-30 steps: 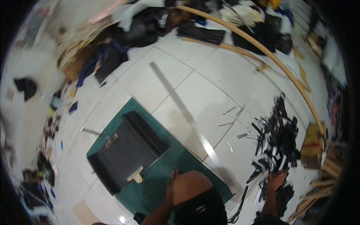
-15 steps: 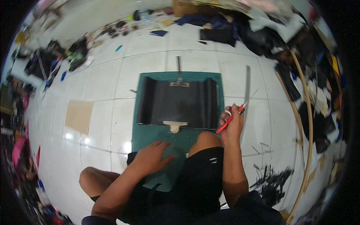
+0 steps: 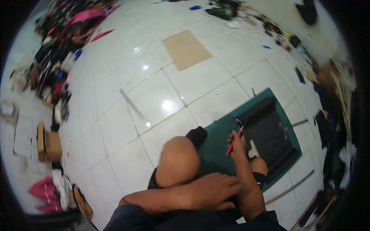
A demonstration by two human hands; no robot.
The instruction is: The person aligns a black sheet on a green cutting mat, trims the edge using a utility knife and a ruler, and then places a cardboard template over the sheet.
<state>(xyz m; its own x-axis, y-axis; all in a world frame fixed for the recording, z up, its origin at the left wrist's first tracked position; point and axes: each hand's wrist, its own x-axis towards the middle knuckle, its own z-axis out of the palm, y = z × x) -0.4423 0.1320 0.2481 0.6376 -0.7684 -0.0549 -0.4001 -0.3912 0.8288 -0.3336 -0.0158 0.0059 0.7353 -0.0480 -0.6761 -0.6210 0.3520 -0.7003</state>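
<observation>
My right hand point(image 3: 239, 145) is closed around a red-handled tool point(image 3: 230, 148) with a slim metal end, too blurred here to name more exactly. It hovers over the green mat point(image 3: 217, 134), beside a pale bulldog clip point(image 3: 253, 149). That clip grips the near edge of a black sheet point(image 3: 266, 125) lying on the mat, its sides curled up. A second clip point(image 3: 283, 131) sits on the sheet's far edge. Across my lap reaches my left hand point(image 3: 217, 188), its fingers stretched out and blurred by my right forearm, holding nothing that shows.
A tan sheet point(image 3: 187, 50) lies on the white tiles ahead. A long grey strip point(image 3: 293, 186) lies right of the mat. Clutter with a cardboard box point(image 3: 50, 145) lines the left side; dark scraps point(image 3: 325, 129) and fabric pile up at the right.
My view has swung left, so the mat now appears at the right. My left hand has moved from above the mat's near part to beside my right forearm. The right hand keeps the tool.
</observation>
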